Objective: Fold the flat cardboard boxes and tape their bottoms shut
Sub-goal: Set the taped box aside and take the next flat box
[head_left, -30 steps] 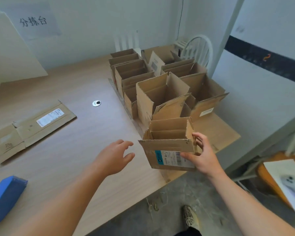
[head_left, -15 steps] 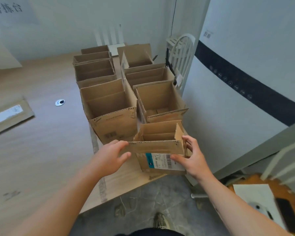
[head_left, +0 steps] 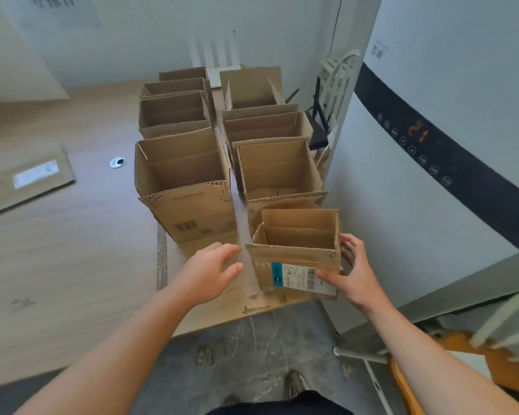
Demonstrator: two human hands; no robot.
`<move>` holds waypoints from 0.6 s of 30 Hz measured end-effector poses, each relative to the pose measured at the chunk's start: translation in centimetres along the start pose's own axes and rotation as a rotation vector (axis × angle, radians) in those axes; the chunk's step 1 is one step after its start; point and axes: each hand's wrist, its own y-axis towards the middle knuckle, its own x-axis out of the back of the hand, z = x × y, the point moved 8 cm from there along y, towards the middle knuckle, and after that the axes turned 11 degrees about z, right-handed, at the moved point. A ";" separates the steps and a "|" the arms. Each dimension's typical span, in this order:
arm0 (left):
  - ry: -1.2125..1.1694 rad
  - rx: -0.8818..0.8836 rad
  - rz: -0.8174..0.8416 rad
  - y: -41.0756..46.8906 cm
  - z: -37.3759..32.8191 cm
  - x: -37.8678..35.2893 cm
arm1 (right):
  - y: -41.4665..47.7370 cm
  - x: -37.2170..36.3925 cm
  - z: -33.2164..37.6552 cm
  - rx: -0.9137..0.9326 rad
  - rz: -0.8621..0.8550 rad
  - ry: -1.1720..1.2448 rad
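Observation:
A small folded cardboard box (head_left: 291,259) with a blue and white label stands upright, top flaps open, at the table's near right corner. My right hand (head_left: 351,275) grips its right side, thumb across the label and fingers behind the corner. My left hand (head_left: 210,272) hovers just left of the box with relaxed fingers, not touching it. Behind stand several more folded open boxes in two rows, the nearest ones a large box (head_left: 189,199) and a medium box (head_left: 279,175). A flat unfolded box (head_left: 27,181) lies at the table's left.
The boxes rest on a flat cardboard sheet (head_left: 210,307) over the wooden table (head_left: 72,265). A round metal grommet (head_left: 117,162) sits in the tabletop. A white appliance with a dark control strip (head_left: 432,163) stands close on the right, with a white chair (head_left: 339,82) behind.
The view has swung right. My left hand has let go of the small box's left flap and drawn slightly away. The box now sits on the table's corner, right hand still on it.

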 end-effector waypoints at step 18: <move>0.066 0.256 -0.027 -0.9 -0.8 -1.1 | 5.4 2.9 -1.0 0.031 0.106 -0.086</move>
